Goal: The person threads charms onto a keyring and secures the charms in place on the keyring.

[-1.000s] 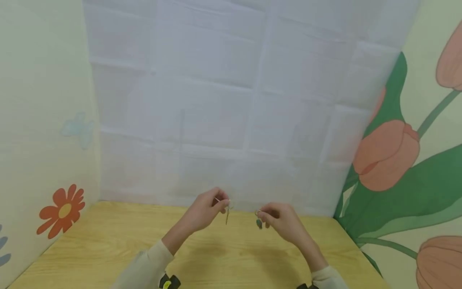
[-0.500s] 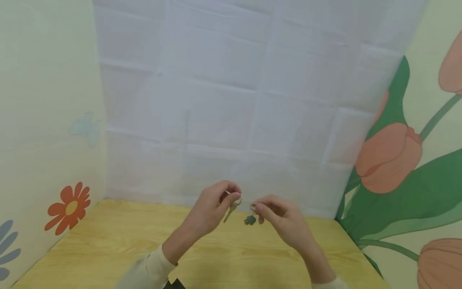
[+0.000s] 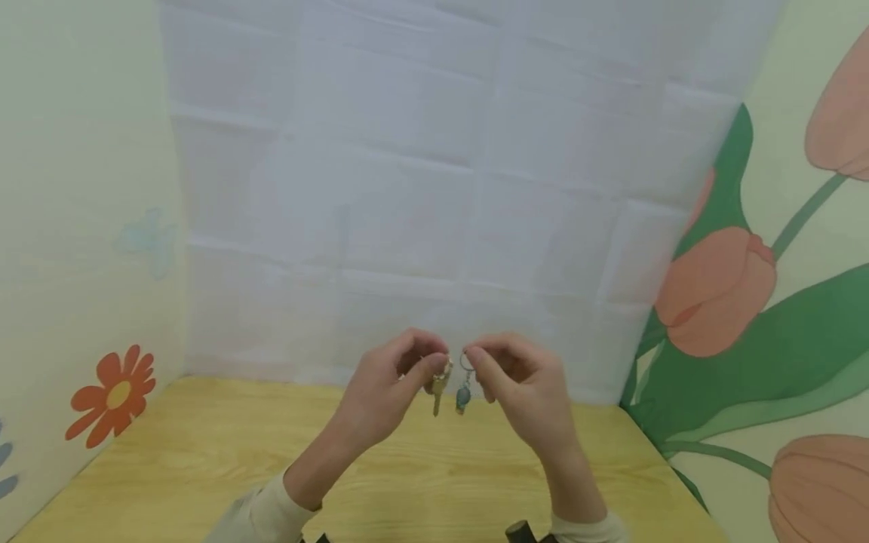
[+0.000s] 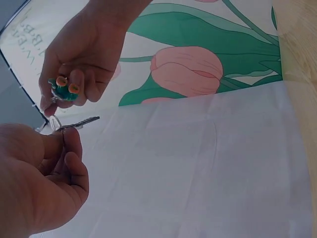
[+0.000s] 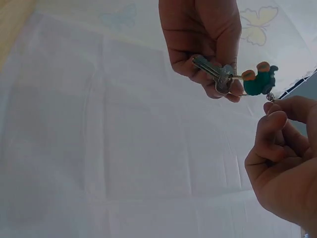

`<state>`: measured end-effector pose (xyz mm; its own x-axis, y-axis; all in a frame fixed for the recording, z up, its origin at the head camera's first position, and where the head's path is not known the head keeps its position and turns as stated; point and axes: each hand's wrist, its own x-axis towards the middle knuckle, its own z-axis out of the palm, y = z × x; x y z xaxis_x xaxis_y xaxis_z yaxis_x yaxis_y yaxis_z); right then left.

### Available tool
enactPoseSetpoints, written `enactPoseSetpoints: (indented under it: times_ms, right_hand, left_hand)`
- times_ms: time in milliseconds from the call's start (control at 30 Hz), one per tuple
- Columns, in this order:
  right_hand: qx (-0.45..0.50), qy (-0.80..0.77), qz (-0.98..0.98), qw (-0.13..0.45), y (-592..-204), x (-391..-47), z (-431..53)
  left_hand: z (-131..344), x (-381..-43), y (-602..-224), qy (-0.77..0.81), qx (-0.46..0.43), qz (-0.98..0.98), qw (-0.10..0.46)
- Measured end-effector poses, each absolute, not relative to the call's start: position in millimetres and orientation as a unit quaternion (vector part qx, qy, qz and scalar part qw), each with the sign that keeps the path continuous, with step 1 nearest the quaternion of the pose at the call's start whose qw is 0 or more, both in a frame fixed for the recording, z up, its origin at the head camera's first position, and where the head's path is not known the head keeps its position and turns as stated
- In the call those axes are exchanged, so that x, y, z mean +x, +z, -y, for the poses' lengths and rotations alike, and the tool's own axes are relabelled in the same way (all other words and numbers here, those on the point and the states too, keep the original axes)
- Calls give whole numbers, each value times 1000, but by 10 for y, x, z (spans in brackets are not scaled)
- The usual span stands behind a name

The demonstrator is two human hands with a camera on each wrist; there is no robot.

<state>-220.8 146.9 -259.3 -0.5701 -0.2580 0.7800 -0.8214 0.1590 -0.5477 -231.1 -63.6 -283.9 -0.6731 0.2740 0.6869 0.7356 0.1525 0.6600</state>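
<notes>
Over the table, my left hand point(image 3: 383, 392) pinches a brass-coloured key point(image 3: 437, 394) between thumb and fingertips, and its blade hangs down. A thin ring point(image 4: 55, 122) shows at the key's head in the left wrist view. Just to the right, my right hand point(image 3: 532, 396) pinches a keychain by its metal split ring point(image 3: 465, 362). From that ring, on a short chain, dangles a small teal charm point(image 5: 258, 83) with orange parts. The two hands are close but apart in the head view. Whether the key's ring touches the keychain cannot be told.
A light wood table point(image 3: 380, 483) lies beneath both hands. Behind it hangs a creased white sheet point(image 3: 400, 188). Printed panels with a red flower point(image 3: 115, 396) and pink tulips point(image 3: 720, 294) stand at left and right.
Both hands have come closer together and risen slightly, carrying the key and the keychain. The key and the charm have turned as they hang.
</notes>
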Motion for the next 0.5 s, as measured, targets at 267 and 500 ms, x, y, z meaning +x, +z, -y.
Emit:
enactPoseSetpoints:
  times_ms: [267,500]
  right_hand:
    - [385,502,729,262,-2608,-2157,-1558]
    - [409,500,723,245,-2609,-2155,-1503]
  left_hand:
    - [700,-2179,-2725,-594,-333,712,172]
    - [694,-2106,-2706,-615,-309,704,175]
